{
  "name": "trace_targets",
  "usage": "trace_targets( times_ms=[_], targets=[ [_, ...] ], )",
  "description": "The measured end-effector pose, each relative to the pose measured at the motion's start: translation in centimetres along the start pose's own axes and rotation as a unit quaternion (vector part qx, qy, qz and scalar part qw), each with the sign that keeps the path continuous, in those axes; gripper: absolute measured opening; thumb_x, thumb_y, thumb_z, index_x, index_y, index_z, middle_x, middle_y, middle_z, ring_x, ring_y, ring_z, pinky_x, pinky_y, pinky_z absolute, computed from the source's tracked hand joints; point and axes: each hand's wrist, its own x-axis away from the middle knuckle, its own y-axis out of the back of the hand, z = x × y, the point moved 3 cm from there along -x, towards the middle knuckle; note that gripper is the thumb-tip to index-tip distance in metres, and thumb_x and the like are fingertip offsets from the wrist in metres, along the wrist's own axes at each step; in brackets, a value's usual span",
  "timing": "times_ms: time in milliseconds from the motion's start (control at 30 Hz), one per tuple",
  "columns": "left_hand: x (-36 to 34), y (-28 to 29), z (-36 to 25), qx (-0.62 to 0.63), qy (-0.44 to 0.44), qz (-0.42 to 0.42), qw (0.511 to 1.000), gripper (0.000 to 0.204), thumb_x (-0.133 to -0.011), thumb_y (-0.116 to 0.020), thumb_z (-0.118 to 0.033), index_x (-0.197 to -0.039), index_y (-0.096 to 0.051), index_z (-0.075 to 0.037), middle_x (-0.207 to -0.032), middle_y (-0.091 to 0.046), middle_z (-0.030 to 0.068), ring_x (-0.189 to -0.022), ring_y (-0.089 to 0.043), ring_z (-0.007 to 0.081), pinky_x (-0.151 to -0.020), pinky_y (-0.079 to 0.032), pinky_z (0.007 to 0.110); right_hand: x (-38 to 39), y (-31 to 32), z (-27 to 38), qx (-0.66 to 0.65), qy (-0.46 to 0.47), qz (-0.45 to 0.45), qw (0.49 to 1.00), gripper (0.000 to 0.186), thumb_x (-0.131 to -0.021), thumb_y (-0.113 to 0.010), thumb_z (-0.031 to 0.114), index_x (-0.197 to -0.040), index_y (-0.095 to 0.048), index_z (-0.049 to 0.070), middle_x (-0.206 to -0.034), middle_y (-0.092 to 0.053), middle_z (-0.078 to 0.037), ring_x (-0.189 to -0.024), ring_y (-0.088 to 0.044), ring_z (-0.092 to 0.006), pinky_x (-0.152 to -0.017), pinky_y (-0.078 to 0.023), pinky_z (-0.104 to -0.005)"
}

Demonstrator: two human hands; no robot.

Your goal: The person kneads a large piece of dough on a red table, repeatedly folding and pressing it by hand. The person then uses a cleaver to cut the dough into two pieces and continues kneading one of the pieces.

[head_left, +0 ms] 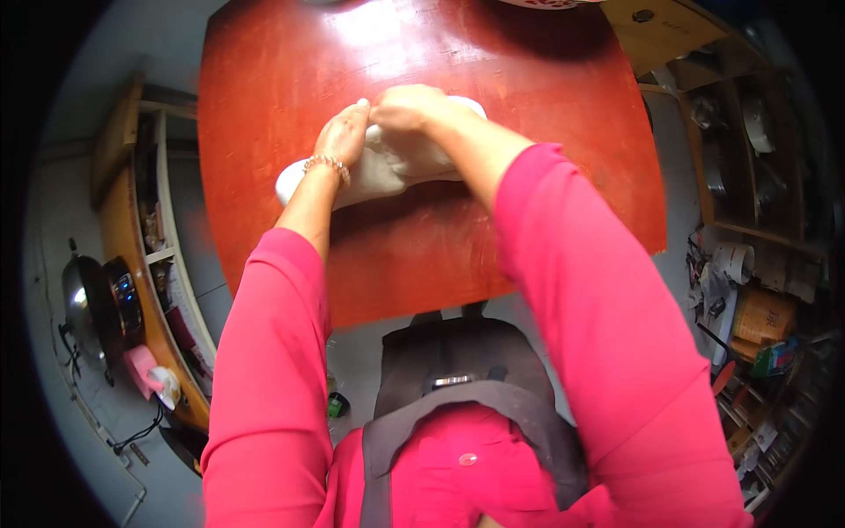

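Note:
A long, soft white piece of dough [387,165] lies slantwise across the red tabletop, with a rounded end at the left and another at the far right. On its far side my left hand [343,134], a beaded bracelet at the wrist, is curled with the thumb pointing up. My right hand [407,107] is closed against the dough, its knuckles bent and close beside the left thumb. The fingertips of both hands are hidden behind the hands and dough, and the dough looks creased and pulled up between them.
The red table [563,106] has its near edge before my lap. Part of a patterned dish [541,3] shows at its far edge. A dark wok [85,299] stands on the left by a wooden cabinet [132,220]. Crowded shelves [748,167] line the right.

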Motion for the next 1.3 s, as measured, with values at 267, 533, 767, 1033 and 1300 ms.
trace_targets(
  times_ms=[267,533,767,1033,1300],
  targets=[
    [9.1,-5.1,-8.4,-0.218,-0.172,-0.158,0.947,0.036,-0.097,-0.055,-0.037,-0.084,-0.075,-0.01,-0.095,-0.073,0.0138,-0.097,-0.068,0.0352,-0.099,-0.047,0.054,13.9,-3.9,-1.7,-0.05,-0.061,-0.384,0.92,0.019,-0.097,-0.058,0.027,-0.102,-0.068,0.012,-0.106,-0.069,-0.014,-0.101,-0.064,-0.0374,-0.09,-0.05,-0.0497],
    [4.0,-8.2,-4.1,-0.212,-0.221,-0.186,0.934,0.018,-0.091,-0.059,-0.028,-0.086,-0.068,-0.014,-0.091,-0.066,0.0056,-0.094,-0.063,0.0275,-0.09,-0.046,0.046,8.5,-3.8,-5.2,-0.073,-0.04,-0.419,0.904,0.013,-0.091,-0.063,0.025,-0.093,-0.069,0.013,-0.101,-0.068,-0.005,-0.099,-0.063,-0.0308,-0.089,-0.046,-0.0454],
    [-0.3,-6.8,-7.8,-0.195,-0.163,-0.135,0.958,0.022,-0.09,-0.061,-0.025,-0.073,-0.065,-0.012,-0.082,-0.064,0.0077,-0.085,-0.063,0.0301,-0.076,-0.048,0.047,2.8,-1.3,-7.8,-0.143,-0.122,-0.3,0.935,0.019,-0.09,-0.057,0.024,-0.092,-0.074,0.014,-0.101,-0.071,-0.01,-0.103,-0.063,-0.0333,-0.095,-0.046,-0.0488],
    [-4.1,-7.7,-5.1,-0.137,-0.075,-0.109,0.982,0.038,-0.097,-0.046,-0.039,-0.093,-0.071,-0.011,-0.095,-0.073,0.0201,-0.092,-0.066,0.0474,-0.083,-0.052,0.057,-0.8,-0.3,-9.7,-0.205,-0.155,-0.239,0.936,0.03,-0.09,-0.055,0.031,-0.101,-0.078,0.015,-0.108,-0.076,-0.016,-0.104,-0.07,-0.0395,-0.091,-0.055,-0.0515],
    [-1.6,-4.8,-11.0,-0.345,-0.197,0.154,0.905,0.045,-0.102,-0.037,-0.032,-0.108,-0.074,-0.008,-0.119,-0.072,0.0228,-0.113,-0.066,0.0428,-0.099,-0.05,0.051,3.9,-0.1,-7.8,-0.224,-0.028,-0.075,0.971,0.041,-0.102,-0.049,0.038,-0.123,-0.07,0.009,-0.133,-0.068,-0.013,-0.123,-0.063,-0.0311,-0.106,-0.048,-0.0404]
  ],
)
